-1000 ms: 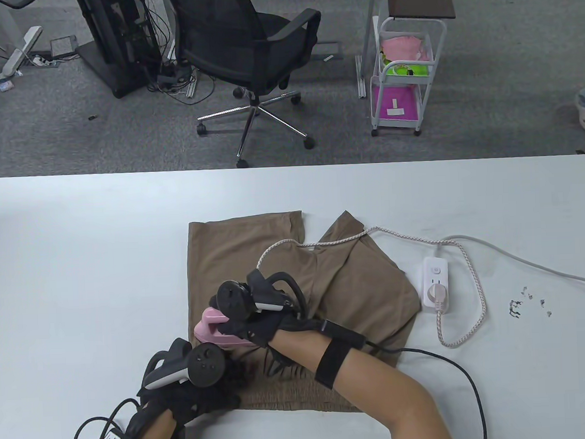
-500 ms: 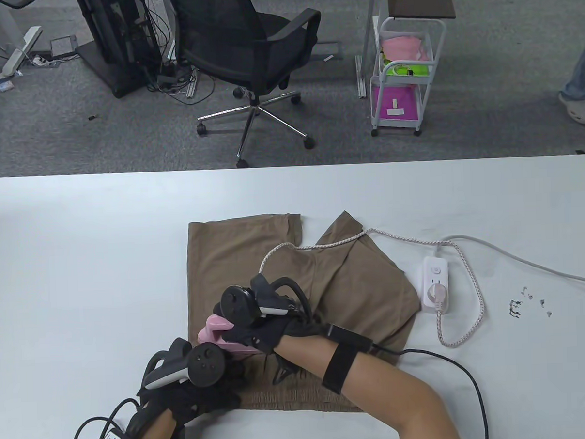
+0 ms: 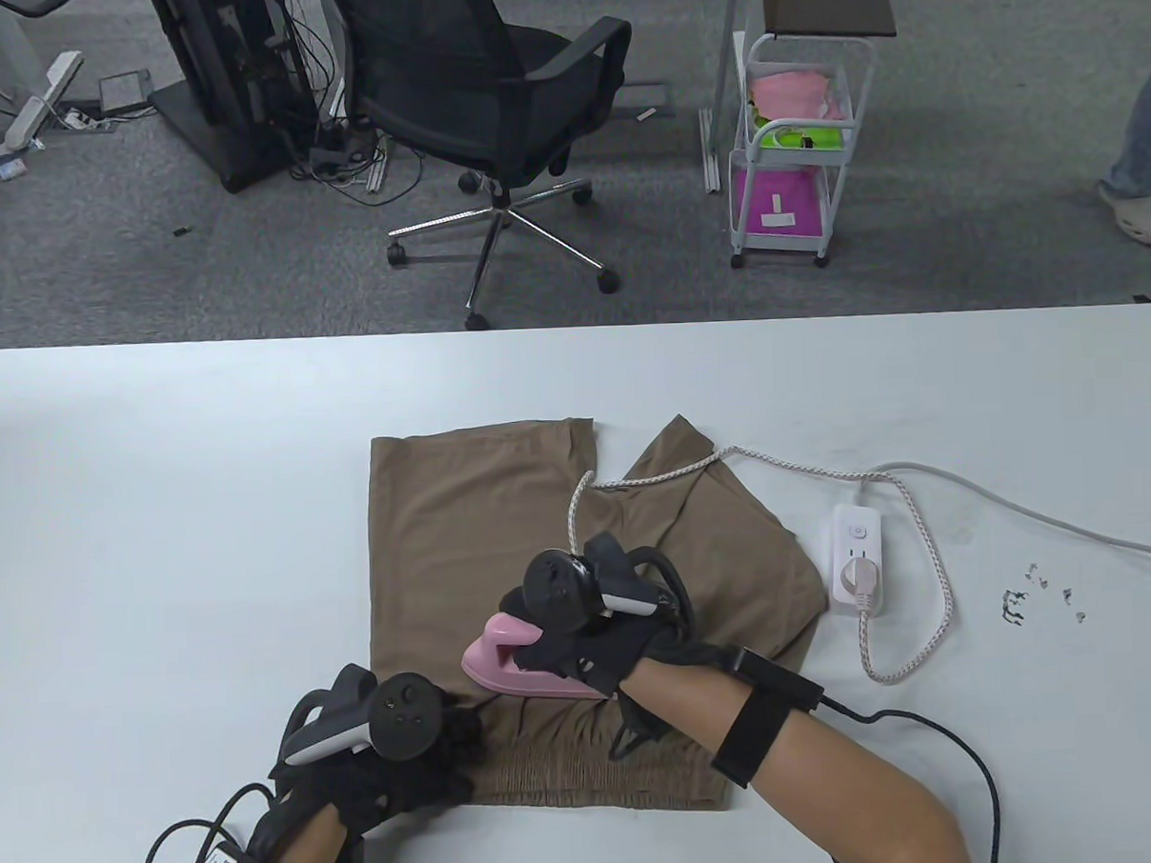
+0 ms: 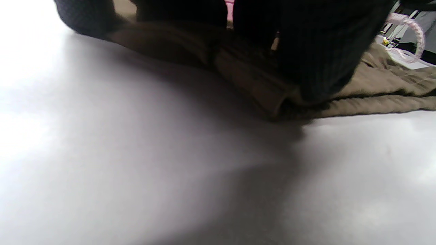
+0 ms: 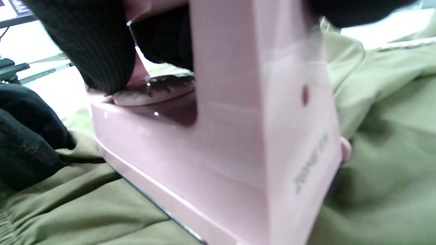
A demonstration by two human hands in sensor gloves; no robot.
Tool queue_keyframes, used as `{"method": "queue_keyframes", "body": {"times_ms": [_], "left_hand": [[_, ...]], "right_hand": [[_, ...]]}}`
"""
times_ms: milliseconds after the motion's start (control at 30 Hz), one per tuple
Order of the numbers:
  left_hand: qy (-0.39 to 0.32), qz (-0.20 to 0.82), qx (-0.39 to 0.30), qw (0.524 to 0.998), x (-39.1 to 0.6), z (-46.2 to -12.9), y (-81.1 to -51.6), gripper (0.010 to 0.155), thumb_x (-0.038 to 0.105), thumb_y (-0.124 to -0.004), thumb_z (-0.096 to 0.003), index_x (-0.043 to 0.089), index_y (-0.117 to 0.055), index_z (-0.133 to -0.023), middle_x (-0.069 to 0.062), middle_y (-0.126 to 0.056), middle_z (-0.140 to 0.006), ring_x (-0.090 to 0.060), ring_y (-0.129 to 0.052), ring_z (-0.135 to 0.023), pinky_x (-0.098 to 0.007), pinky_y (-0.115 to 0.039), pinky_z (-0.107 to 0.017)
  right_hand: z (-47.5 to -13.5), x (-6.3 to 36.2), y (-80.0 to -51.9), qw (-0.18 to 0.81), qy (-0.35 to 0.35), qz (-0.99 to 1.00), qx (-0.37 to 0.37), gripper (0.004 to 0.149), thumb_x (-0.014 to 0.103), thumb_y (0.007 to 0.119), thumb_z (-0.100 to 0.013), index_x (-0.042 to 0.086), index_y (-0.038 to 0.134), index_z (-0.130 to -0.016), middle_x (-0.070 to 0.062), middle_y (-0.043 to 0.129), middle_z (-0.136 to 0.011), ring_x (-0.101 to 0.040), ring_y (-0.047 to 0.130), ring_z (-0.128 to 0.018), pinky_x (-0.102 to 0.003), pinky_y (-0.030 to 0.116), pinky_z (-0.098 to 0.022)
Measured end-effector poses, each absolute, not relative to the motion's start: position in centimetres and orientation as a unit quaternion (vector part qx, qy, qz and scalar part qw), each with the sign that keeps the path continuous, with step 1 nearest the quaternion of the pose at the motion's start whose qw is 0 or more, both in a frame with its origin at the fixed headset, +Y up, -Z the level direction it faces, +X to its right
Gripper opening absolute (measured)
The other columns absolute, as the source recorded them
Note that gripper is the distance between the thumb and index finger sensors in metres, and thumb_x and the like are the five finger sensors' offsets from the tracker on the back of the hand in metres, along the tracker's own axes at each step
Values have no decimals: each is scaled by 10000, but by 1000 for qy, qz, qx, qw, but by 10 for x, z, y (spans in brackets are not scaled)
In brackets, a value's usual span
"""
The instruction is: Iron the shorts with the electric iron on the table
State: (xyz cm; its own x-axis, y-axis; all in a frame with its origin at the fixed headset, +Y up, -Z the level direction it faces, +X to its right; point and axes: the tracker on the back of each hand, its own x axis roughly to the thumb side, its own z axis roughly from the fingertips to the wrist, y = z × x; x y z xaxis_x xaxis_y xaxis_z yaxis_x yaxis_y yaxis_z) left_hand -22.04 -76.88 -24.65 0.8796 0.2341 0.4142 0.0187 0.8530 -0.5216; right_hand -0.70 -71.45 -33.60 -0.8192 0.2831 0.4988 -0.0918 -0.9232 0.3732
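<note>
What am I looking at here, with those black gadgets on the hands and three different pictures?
No robot: a person's two hands in sensor gloves, each with a tracker strapped on its back. One camera looks down at the white table; one sits on each wrist. Brown shorts lie flat there. The right hand holds a pink iron by its handle, sole on the cloth; the right wrist view shows it close. The left hand presses the waistband corner. The iron's cord runs to a power strip.
</note>
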Motion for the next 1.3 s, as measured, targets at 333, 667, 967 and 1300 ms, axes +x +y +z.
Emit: {"method": "queue_keyframes", "body": {"times_ms": [333,667,967,1300], "left_hand": [[-239,60,-266,932,-221,-247,-769,704,573,-855,-445,426,-540,-1058,55,-516,-1101,-210,-610,-927,-616,-537,-735],[-242,69,-266,931,-222,-247,-768,677,570,-849,-449,418,-575,-1048,46,-534,-1096,-212,-615,-926,-618,-533,-733],[-232,68,-216,946,-226,-250,-741,607,560,-773,-503,311,-670,-1047,-29,-680,-1101,-322,-710,-975,-659,-547,-732],[-162,122,-34,979,-239,-255,-698,581,565,-727,-523,285,-705,-1032,-42,-716,-1086,-346,-733,-973,-674,-547,-729]], "right_hand": [[-349,28,-716,433,235,843,214,597,604,820,-529,330,670,-1038,58,842,-788,-167,952,-517,-511,814,-297],[-357,73,-687,562,205,779,188,568,477,847,-563,270,617,-1039,-8,701,-975,-321,839,-872,-750,672,-561],[-384,147,-657,537,14,830,149,531,388,941,-509,315,671,-961,57,750,-945,-268,882,-892,-646,614,-678],[-432,209,-666,530,-79,844,3,501,309,994,-484,323,702,-890,72,752,-908,-271,859,-918,-587,613,-712]]}}
